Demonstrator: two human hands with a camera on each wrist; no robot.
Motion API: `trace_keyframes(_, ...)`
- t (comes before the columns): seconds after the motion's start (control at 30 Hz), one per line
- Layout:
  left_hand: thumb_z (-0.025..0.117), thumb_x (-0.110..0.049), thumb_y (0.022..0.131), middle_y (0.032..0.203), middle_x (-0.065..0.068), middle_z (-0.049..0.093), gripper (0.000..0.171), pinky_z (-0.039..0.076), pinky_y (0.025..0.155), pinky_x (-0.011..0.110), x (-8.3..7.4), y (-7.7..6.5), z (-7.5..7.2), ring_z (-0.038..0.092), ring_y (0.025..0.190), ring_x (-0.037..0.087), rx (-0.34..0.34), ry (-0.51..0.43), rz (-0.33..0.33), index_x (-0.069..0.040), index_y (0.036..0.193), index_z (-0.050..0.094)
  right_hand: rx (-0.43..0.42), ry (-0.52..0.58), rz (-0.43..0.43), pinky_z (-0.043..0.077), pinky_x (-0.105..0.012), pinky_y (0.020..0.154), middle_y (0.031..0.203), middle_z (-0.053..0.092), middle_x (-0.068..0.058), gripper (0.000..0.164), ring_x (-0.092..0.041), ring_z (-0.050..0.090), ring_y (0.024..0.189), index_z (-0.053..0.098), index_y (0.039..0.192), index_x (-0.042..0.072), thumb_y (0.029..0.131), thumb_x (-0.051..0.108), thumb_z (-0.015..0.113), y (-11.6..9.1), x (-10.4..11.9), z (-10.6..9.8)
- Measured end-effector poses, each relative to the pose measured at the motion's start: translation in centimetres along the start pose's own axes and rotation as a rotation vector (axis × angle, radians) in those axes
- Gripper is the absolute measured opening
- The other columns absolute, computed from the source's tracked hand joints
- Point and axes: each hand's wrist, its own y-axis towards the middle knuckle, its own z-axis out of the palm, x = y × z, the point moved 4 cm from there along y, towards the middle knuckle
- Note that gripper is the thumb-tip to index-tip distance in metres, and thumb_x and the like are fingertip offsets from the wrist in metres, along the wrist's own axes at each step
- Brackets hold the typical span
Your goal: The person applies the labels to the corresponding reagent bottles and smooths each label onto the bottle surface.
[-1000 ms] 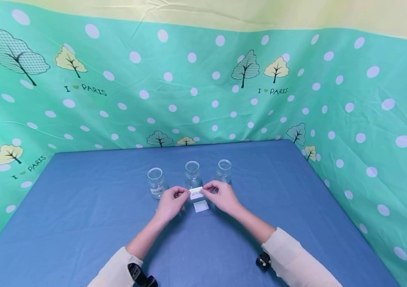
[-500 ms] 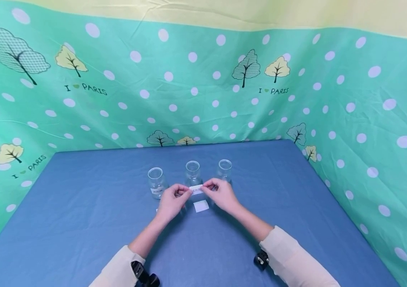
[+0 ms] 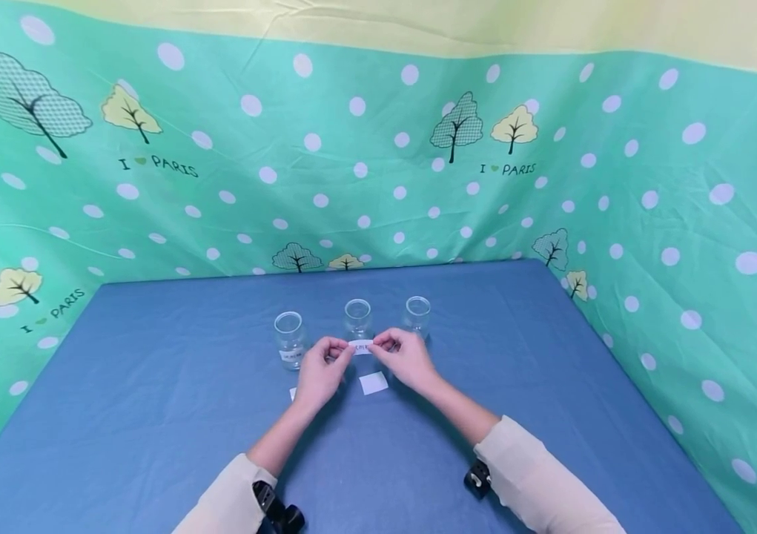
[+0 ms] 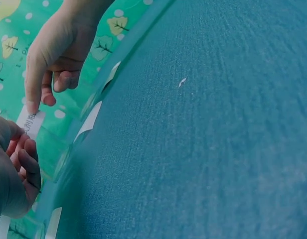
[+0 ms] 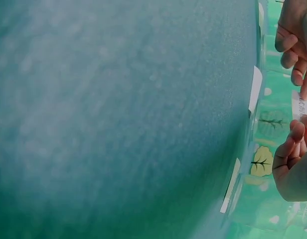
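Note:
Both hands pinch the ends of a white paper label (image 3: 361, 347) with handwritten characters. My left hand (image 3: 319, 371) has its left end between thumb and fingers, and my right hand (image 3: 411, 365) has the right end. The label is stretched flat in front of the middle glass jar (image 3: 358, 315), overlapping its lower part in the head view. In the left wrist view the label (image 4: 34, 123) spans the gap between the fingertips of the two hands. Behind my left hand stands another glass jar (image 3: 288, 334), with a similar label (image 3: 292, 355) on its front.
A third glass jar (image 3: 417, 313) stands behind my right hand, its lower part hidden. One blank white paper piece (image 3: 374, 383) lies on the blue tablecloth (image 3: 378, 460) below the held label. Another paper piece (image 3: 293, 394) peeks out beside my left wrist.
Both hands have moved slightly forward, bringing the label from just in front of the middle jar's base up over its lower body. The jars and loose papers stay in place.

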Motion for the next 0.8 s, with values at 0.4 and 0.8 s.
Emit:
trace_keyframes(0.4, 0.065, -0.018, 0.088, 0.076, 0.013, 0.062, 0.017, 0.044, 0.044, 0.023, 0.28, 0.36, 0.18, 0.052, 0.044, 0.008, -0.025, 0.024, 0.008, -0.002, 0.095, 0.063, -0.054, 0.016, 0.023, 0.041, -0.016, 0.055, 0.068, 0.063, -0.007, 0.010, -0.006, 0.050, 0.060, 0.069, 0.084, 0.005, 0.081, 0.015, 0.072, 0.33, -0.17, 0.40)
trace_keyframes(0.8, 0.065, -0.019, 0.088, 0.075, 0.013, 0.063, 0.016, 0.048, 0.048, 0.023, 0.52, 0.60, 0.22, 0.051, 0.045, 0.004, -0.067, 0.041, 0.022, -0.004, 0.094, 0.064, -0.075, 0.000, 0.027, 0.041, -0.017, 0.057, 0.070, 0.064, -0.007, 0.010, -0.007, 0.050, 0.062, 0.069, 0.085, 0.005, 0.083, 0.015, 0.070, 0.44, -0.13, 0.64)
